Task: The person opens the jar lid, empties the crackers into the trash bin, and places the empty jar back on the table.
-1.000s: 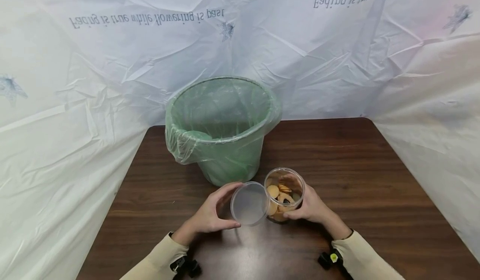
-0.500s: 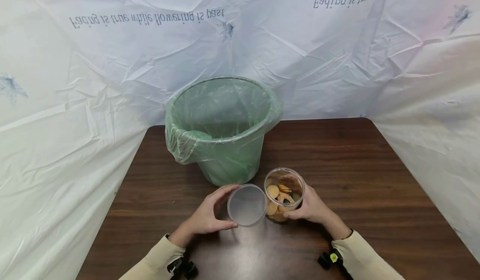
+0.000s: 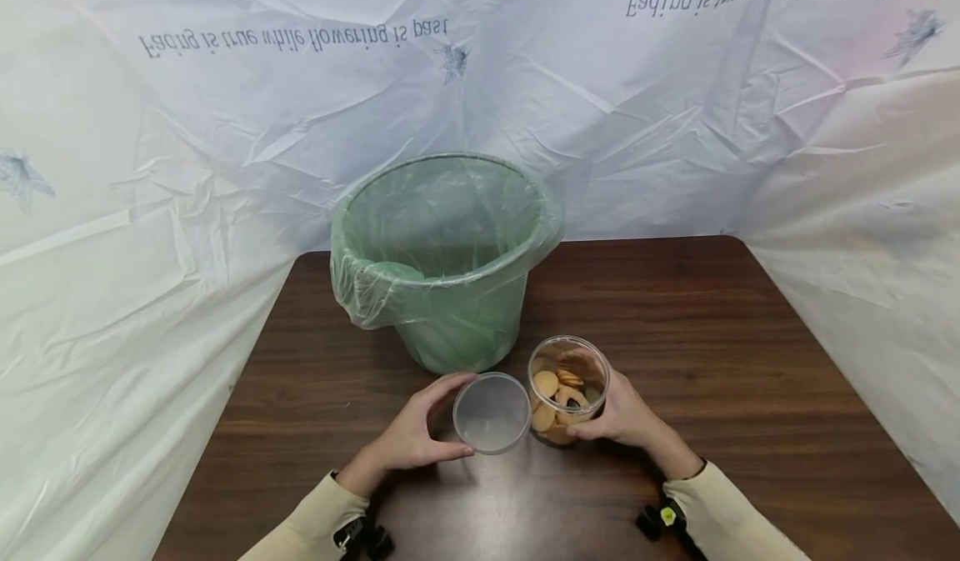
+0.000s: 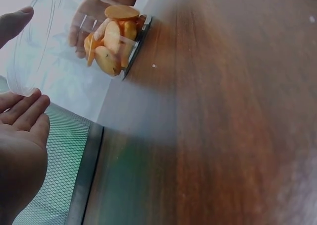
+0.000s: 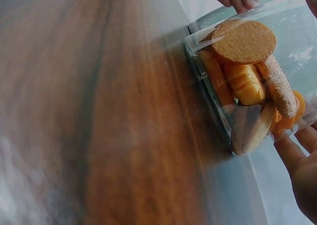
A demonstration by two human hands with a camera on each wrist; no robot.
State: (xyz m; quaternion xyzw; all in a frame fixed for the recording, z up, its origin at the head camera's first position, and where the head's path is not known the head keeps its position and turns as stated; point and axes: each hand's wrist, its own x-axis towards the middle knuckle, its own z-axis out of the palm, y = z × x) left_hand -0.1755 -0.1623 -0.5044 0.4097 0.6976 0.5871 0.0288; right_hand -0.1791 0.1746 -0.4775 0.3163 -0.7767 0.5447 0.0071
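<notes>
A round translucent lid (image 3: 492,413) is held at its left edge between the thumb and fingers of my left hand (image 3: 408,436). Just right of it, apart by a narrow gap, stands a clear plastic jar (image 3: 567,341) with its top uncovered. My right hand (image 3: 628,418) grips this jar from its right side. Inside are several round biscuits (image 3: 546,383), some with dark centres. The left wrist view shows the lid's ridged rim (image 4: 32,46) between thumb and fingertips. In the right wrist view, biscuits (image 5: 243,41) of several shapes show through the jar's wall.
Behind the hands stands a mesh bin (image 3: 506,319) lined with a green plastic bag (image 3: 375,294) folded over its rim. All this is on a dark wooden table (image 3: 675,311). White printed sheeting (image 3: 585,111) hangs around the back and sides.
My left hand has moved slightly left with the lid, which no longer overlaps the jar in the head view. My right hand and the jar stay in place.
</notes>
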